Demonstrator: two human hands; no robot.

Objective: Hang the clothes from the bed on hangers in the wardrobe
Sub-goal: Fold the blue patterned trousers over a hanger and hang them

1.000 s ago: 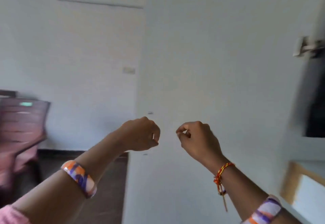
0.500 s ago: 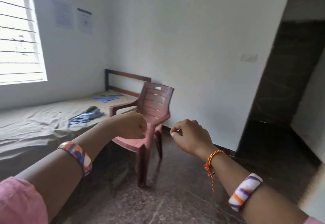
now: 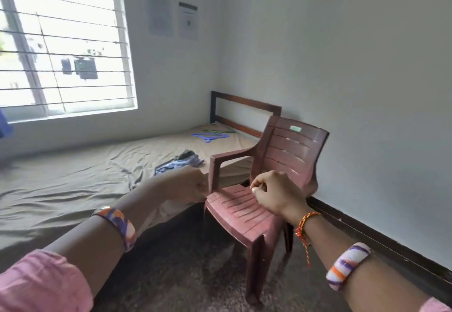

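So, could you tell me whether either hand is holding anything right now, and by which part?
Nothing is held. The left hand and the right hand are both curled in the air, empty.

My head-worn camera, the only view, looks forward and down: bed [image 3: 73,189] at left, chair [image 3: 269,182] at centre, close by.
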